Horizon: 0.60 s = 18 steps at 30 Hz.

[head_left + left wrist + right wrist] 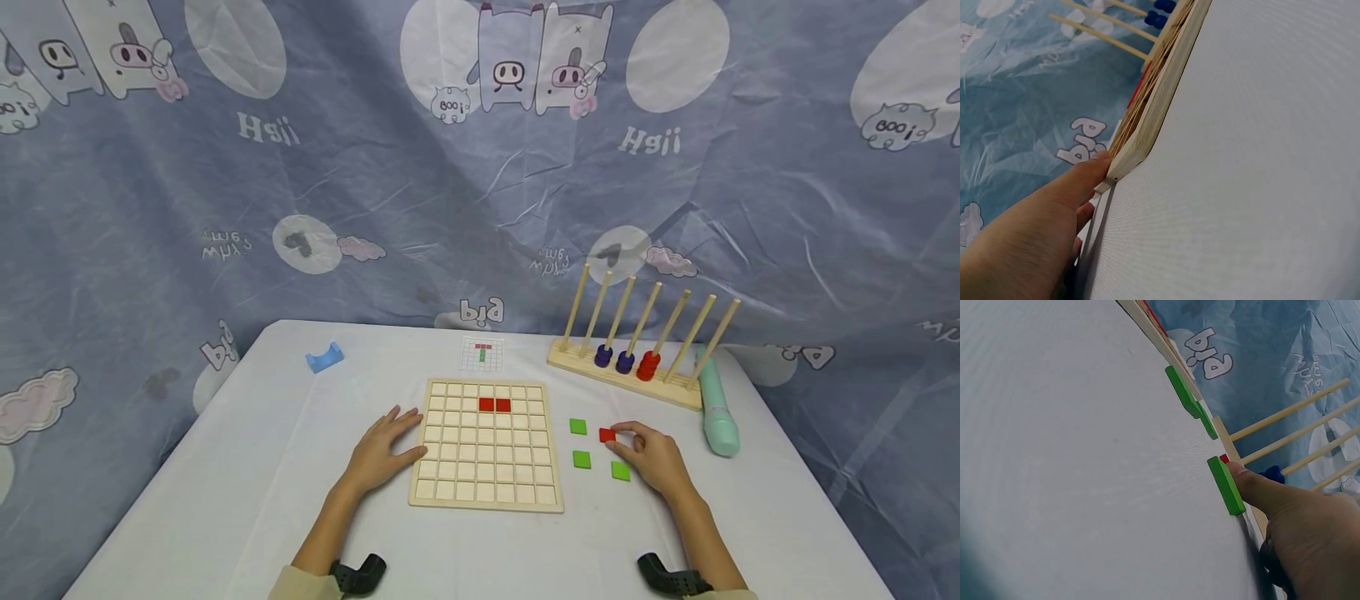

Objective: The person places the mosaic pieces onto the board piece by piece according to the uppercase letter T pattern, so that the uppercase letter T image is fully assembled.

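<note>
A wooden grid board (486, 446) lies flat on the table, with two red square tiles (495, 405) side by side in one of its upper rows. At its left edge rests my left hand (381, 454), fingers spread, the thumb against the wooden rim (1147, 134) in the left wrist view. To the right of the board, my right hand (654, 457) pinches a loose red tile (607, 435) between thumb and forefinger. Around it lie green square tiles (582, 460); in the right wrist view one green tile (1226, 486) partly covers the red one.
A small card (482, 355) showing a red and green T on a grid lies behind the board. At the back right stands a wooden peg rack (626, 377) with blue and red beads, beside a mint-green microphone-shaped object (720, 429). A blue curved piece (325, 358) lies back left.
</note>
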Each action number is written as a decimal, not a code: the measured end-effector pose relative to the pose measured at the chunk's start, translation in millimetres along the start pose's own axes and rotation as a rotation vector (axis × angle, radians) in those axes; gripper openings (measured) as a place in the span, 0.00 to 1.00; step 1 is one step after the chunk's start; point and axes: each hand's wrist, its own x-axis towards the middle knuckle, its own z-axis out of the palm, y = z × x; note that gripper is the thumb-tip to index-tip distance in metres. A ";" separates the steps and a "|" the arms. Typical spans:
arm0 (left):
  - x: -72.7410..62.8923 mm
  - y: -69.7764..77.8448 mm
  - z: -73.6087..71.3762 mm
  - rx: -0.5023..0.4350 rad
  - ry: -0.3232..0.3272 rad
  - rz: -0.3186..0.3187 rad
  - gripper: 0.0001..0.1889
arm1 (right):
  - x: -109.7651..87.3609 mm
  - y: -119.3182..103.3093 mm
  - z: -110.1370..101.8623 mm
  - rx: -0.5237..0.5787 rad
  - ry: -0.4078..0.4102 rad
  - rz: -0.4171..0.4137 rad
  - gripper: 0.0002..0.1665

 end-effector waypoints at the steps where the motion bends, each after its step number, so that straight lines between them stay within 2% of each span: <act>1: 0.0 0.1 -0.1 -0.001 0.000 0.002 0.33 | -0.2 -0.3 0.1 -0.001 -0.001 0.003 0.20; 9: -0.6 -0.7 0.0 0.002 -0.007 0.005 0.33 | -2.2 -5.7 2.2 0.035 0.011 -0.004 0.21; 18: 0.5 -2.4 1.4 0.002 0.002 0.015 0.33 | -1.0 -28.5 13.2 0.117 -0.016 -0.057 0.19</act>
